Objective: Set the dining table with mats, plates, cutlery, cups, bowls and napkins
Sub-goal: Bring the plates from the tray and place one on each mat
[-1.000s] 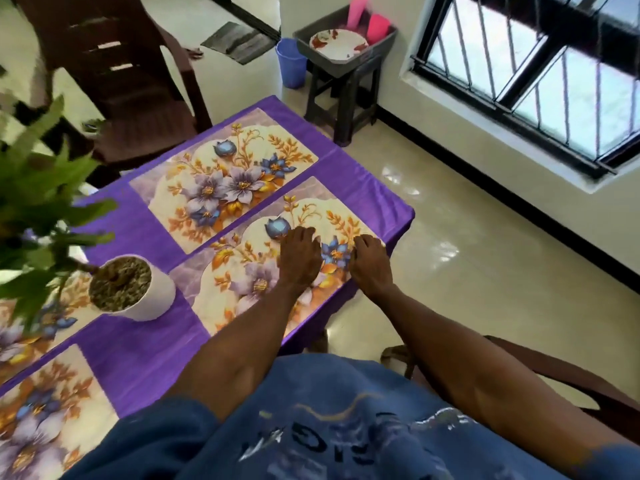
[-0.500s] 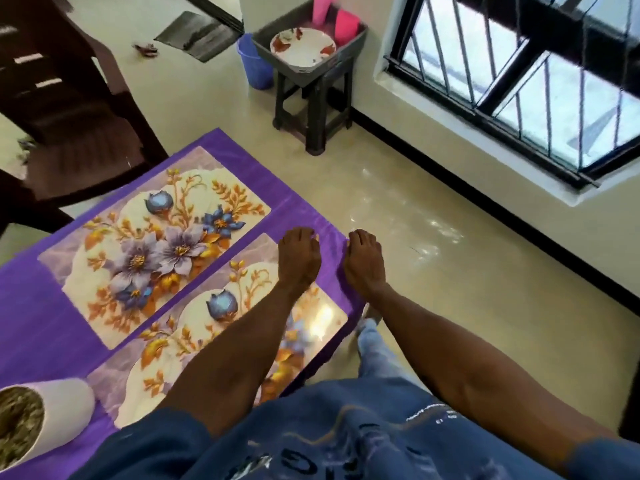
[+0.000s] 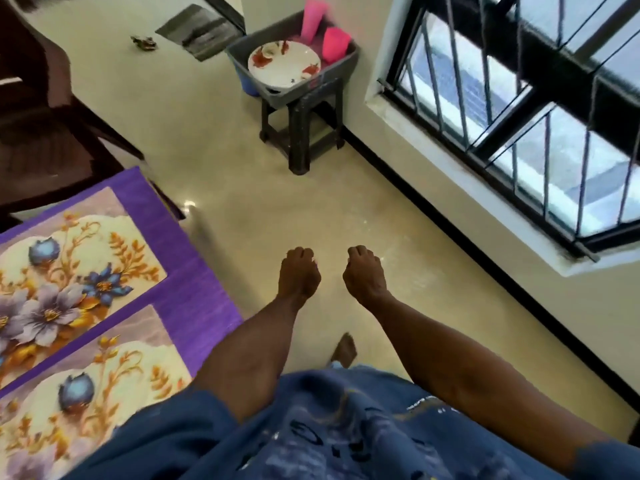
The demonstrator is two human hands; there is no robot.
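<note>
Two rectangular floral place mats lie side by side on the purple-covered table (image 3: pixel 204 292) at about nine o'clock in the view. The farther floral mat (image 3: pixel 79 258) and the nearer floral mat (image 3: pixel 93 386) each show a cream panel with blue buds, lilac and blue flowers and orange-gold leaves on a mauve border; both lie flat, with a strip of purple cloth between them, and both run off the left edge of the picture.

At twelve o'clock, well apart from the table, a grey plastic tub (image 3: pixel 341 69) sits on a dark plastic stool (image 3: pixel 301 133). In it lies one round white plate with red flower marks (image 3: pixel 284 64), and at the plate's two o'clock stand two pink plastic cups: a taller pale pink cup (image 3: pixel 313 20) and a shorter bright pink cup (image 3: pixel 335 43). Something blue shows behind the tub; what it is cannot be told.

Two bare hands hang over the cream floor tiles (image 3: pixel 346 209), at the table corner's three o'clock. The left hand (image 3: pixel 299 273) and the right hand (image 3: pixel 364 273) both have their fingers curled loosely under, and neither holds or touches anything.

A dark brown chair (image 3: pixel 52 133) stands at ten o'clock, a barred window (image 3: pixel 519 109) at two o'clock, and a grey doormat (image 3: pixel 201 31) at eleven o'clock.
</note>
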